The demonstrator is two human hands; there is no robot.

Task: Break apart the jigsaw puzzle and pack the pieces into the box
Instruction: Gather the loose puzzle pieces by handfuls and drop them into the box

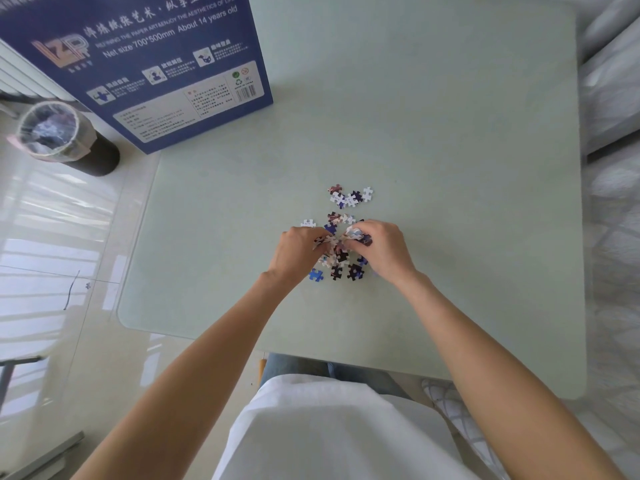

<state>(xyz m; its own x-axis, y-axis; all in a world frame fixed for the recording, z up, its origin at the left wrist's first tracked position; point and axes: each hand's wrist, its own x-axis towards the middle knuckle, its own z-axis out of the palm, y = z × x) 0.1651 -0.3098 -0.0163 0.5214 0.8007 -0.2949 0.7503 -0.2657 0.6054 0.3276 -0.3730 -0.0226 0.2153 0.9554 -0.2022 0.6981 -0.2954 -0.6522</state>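
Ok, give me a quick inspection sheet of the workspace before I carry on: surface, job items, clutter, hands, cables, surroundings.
Surface: pale green table, glossy.
Job's things: loose puzzle pieces mid-table; blue box at the far left corner.
Clutter: nothing seen.
Grippers: left hand and right hand both grip a clump of pieces, fingers curled.
Cables: nothing seen.
Surroundings: lined bin on tiled floor, one stray piece on the floor.

left hand [300, 249] + right hand [379, 249]: gathering puzzle pieces [341, 252] | box [145, 60] far-left
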